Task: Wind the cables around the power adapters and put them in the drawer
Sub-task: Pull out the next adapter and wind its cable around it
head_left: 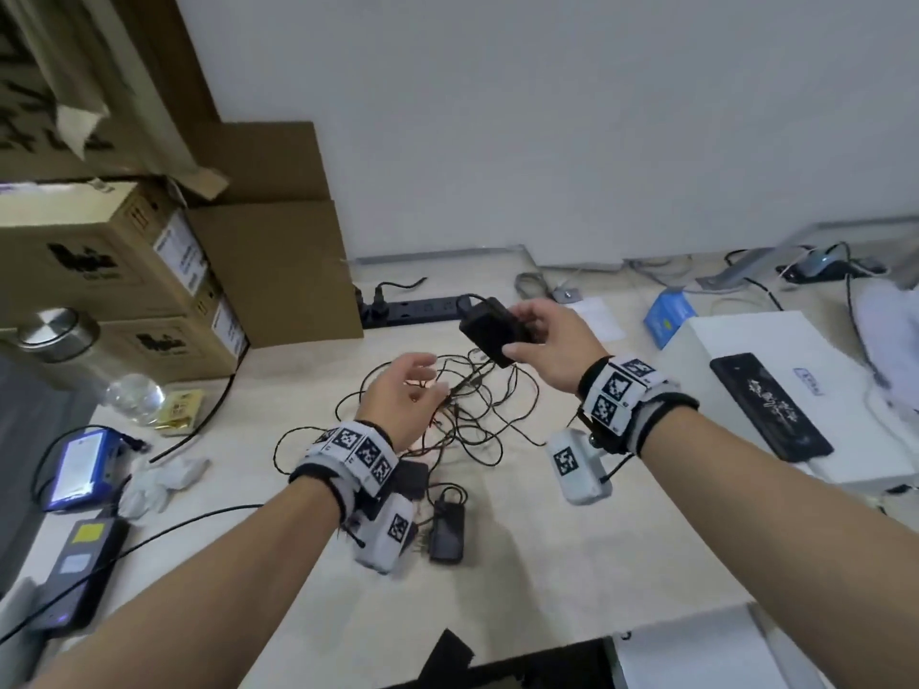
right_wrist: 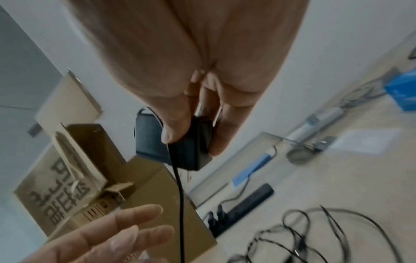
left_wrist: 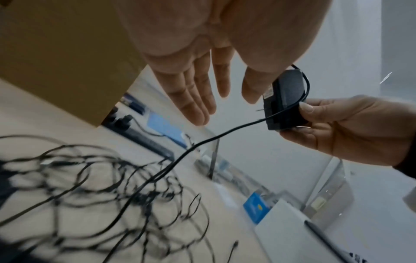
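My right hand [head_left: 534, 335] grips a black power adapter [head_left: 490, 330] above the table, thumb and fingers around its near end [right_wrist: 191, 142]. One turn of thin black cable lies round the adapter [left_wrist: 286, 99]; the cable [left_wrist: 202, 142] then hangs down into a tangled heap of black cables [head_left: 462, 410] on the table. My left hand [head_left: 413, 395] hovers over that heap with fingers straight [left_wrist: 198, 92] and holds nothing. Two more black adapters [head_left: 447, 532] lie near my left wrist.
Cardboard boxes [head_left: 124, 271] stack up at the back left. A black power strip [head_left: 413, 308] lies along the wall. At the right stands a white box [head_left: 776, 370] with a black phone [head_left: 771, 405] on it, and a blue box [head_left: 666, 318] behind. Devices and a steel bottle [head_left: 54, 335] crowd the left edge.
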